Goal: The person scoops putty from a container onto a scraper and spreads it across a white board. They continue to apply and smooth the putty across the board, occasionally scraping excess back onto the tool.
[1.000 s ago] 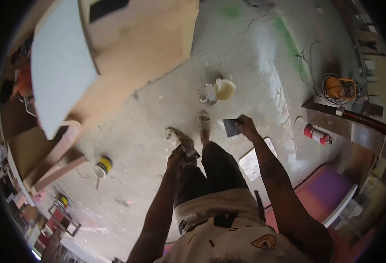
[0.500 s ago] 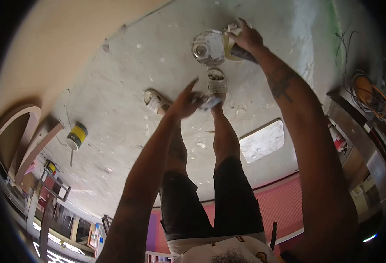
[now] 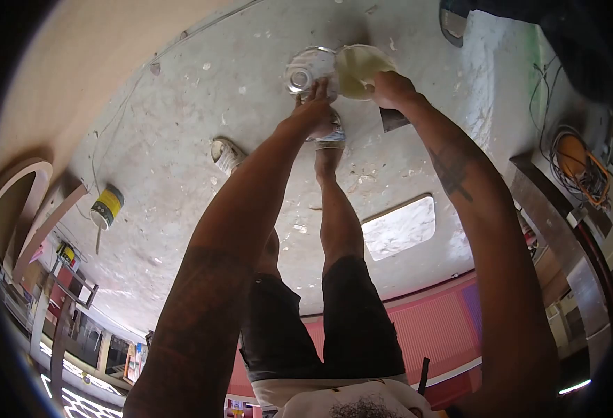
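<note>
Head view: a tin can [image 3: 311, 70] and a cream-filled tub [image 3: 360, 68] stand touching on the floor [image 3: 181, 174]. The left hand [image 3: 315, 111] is curled at the can's near wall. The right hand [image 3: 392, 90], closed around a flat scraper [image 3: 394, 120], rests at the tub's rim. The tub is judged light, soft-walled and messy; it is best taken by the rim.

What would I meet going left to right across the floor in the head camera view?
Yellow-labelled can lying on the floor → left foot's pale sandal → round grey paint-splattered tin touched by the left hand → cream-filled putty tub at the right hand → orange coiled cable reel.
</note>
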